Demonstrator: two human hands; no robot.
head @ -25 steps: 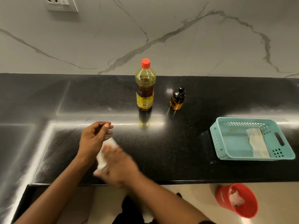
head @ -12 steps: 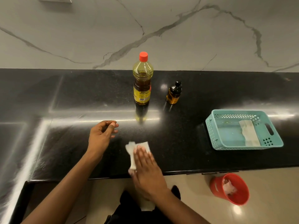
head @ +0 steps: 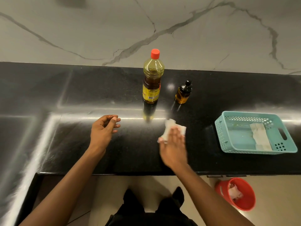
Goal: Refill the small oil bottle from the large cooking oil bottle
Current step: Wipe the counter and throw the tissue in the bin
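The large cooking oil bottle [head: 152, 79] with a red cap stands upright at the back of the black counter. To its right stands the small amber oil bottle [head: 183, 92] with a black top. My right hand [head: 173, 145] lies flat, pressing a white tissue [head: 171, 129] onto the counter in front of the two bottles. My left hand [head: 104, 131] hovers over the counter to the left, fingers loosely curled and holding nothing.
A teal plastic basket [head: 234, 149] with a folded tissue inside sits at the right of the black counter [head: 65, 144]. A red bin [head: 246, 204] with crumpled tissue stands on the floor below. A marble wall rises behind.
My right hand has slid the tissue across the counter to the right and away from me, toward the bottles. My left hand has stayed about where it was.
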